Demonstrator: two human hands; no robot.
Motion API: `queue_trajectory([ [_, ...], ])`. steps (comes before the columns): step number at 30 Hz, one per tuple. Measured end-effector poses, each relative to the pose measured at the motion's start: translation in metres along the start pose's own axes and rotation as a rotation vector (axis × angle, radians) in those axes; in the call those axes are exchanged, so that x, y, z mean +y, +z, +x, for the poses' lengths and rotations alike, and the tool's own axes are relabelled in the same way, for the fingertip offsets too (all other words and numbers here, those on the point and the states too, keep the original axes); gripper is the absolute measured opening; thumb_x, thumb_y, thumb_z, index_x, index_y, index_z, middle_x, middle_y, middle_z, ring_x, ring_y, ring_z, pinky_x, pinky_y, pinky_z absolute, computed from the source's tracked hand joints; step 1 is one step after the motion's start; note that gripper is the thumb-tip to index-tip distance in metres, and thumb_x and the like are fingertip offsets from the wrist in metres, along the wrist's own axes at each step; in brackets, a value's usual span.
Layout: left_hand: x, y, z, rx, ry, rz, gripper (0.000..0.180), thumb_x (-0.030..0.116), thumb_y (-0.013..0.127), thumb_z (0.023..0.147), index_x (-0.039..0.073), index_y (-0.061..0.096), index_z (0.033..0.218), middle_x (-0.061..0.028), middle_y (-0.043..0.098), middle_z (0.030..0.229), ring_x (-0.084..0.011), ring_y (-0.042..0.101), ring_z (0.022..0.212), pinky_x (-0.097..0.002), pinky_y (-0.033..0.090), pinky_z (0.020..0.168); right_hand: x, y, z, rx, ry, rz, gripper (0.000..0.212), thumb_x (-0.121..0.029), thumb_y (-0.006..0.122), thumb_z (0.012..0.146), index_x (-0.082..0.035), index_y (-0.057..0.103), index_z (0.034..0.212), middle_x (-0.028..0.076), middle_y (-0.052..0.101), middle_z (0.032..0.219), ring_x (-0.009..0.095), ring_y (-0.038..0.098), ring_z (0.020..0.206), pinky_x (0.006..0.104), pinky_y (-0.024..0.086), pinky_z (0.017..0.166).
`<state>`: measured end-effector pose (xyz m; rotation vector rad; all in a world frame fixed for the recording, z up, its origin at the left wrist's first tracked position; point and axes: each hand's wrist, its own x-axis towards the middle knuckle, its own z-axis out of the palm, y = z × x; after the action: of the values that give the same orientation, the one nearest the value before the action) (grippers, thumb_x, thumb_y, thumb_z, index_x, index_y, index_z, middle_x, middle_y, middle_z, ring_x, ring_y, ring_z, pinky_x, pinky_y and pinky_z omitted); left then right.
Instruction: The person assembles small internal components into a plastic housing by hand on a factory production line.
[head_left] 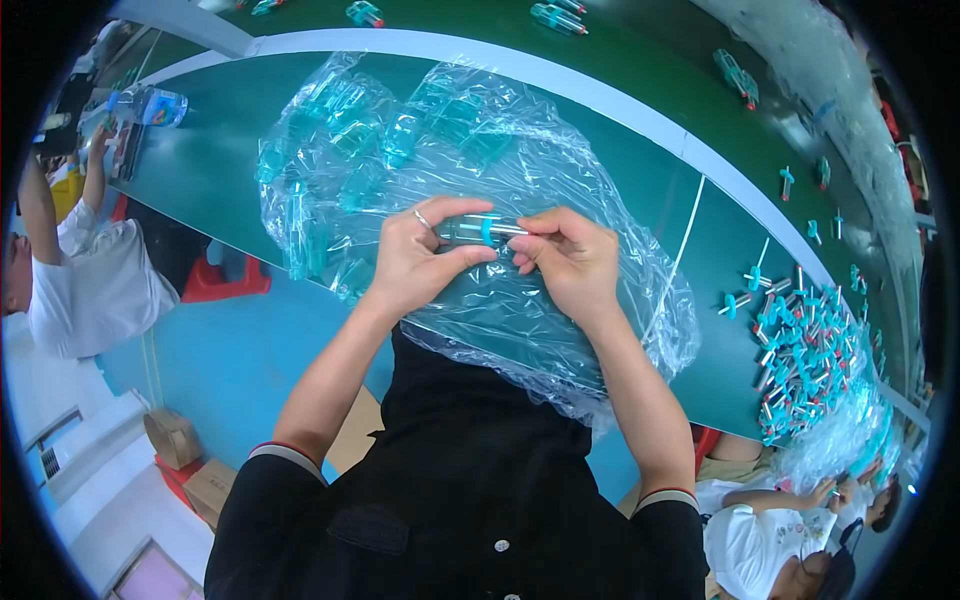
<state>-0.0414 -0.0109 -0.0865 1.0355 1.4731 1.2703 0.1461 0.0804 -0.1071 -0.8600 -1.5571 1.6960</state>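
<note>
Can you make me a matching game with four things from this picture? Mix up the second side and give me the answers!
Things:
1. Tube
2. Plastic bag
3. Stool
4. Heap of parts

Clues:
A. Red
B. Between left hand and right hand
C. On the right side of the table
D. See-through, spread below the hands

Pairs: 1-B, 2-D, 3-A, 4-C
</note>
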Motion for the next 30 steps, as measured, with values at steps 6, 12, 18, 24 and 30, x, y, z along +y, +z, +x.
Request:
queue_trajectory([
  [6, -0.002, 0.001, -0.002, 0.013, 0.04, 0.049, 0.048, -0.001, 0.088, 0.077, 0.005, 0.073, 0.123, -0.007, 0.07, 0.108, -0.0119, 0.067, 0.095, -0.026, 0.057, 0.074, 0.002, 0.001, -0.001, 0.015, -0.039, -0.011, 0.007, 0.006, 0.075, 0.087, 0.004, 0.073, 0.093, 0.01, 0.075, 0.079, 0.014, 0.074, 0.068, 0.0269, 0.06, 0.056],
  [12, -0.005, 0.0, 0.0, 0.011, 0.131, 0.157, 0.047, 0.003, 0.089, 0.076, 0.005, 0.074, 0.121, -0.0071, 0.071, 0.101, -0.0114, 0.067, 0.09, -0.0258, 0.053, 0.069, 0.0, 0.001, 0.0, -0.002, -0.063, -0.063, 0.007, 0.005, 0.076, 0.086, 0.004, 0.073, 0.093, 0.011, 0.075, 0.08, 0.015, 0.075, 0.067, 0.0268, 0.059, 0.056],
  [18, -0.008, -0.001, 0.0, 0.021, 0.142, 0.135, 0.047, 0.004, 0.09, 0.076, 0.005, 0.075, 0.12, -0.0071, 0.071, 0.103, -0.0116, 0.067, 0.089, -0.0262, 0.054, 0.069, -0.004, 0.0, 0.001, -0.071, -0.034, -0.079, 0.01, 0.008, 0.074, 0.09, 0.006, 0.071, 0.099, 0.014, 0.074, 0.088, 0.014, 0.073, 0.074, 0.0258, 0.059, 0.06],
  [24, 0.055, 0.009, -0.022, 0.058, 0.258, 0.204, 0.077, -0.001, 0.082, 0.082, 0.006, 0.046, 0.151, -0.0181, 0.061, 0.137, -0.025, 0.073, 0.106, -0.0336, 0.064, 0.085, 0.001, -0.015, 0.01, -0.04, 0.077, 0.322, 0.013, 0.0, 0.073, 0.094, 0.004, 0.068, 0.105, 0.013, 0.072, 0.085, 0.016, 0.07, 0.069, 0.0276, 0.056, 0.057],
  [30, 0.054, -0.056, -0.068, 0.433, 0.208, 0.146, 0.046, -0.004, 0.077, 0.086, -0.001, 0.06, 0.129, -0.0155, 0.065, 0.119, -0.022, 0.07, 0.082, -0.032, 0.06, 0.072, -0.004, -0.03, 0.021, 0.176, 0.136, 0.916, 0.045, -0.002, 0.066, 0.098, 0.005, 0.051, 0.14, 0.019, 0.064, 0.132, 0.029, 0.069, 0.109, 0.0356, 0.058, 0.088],
])
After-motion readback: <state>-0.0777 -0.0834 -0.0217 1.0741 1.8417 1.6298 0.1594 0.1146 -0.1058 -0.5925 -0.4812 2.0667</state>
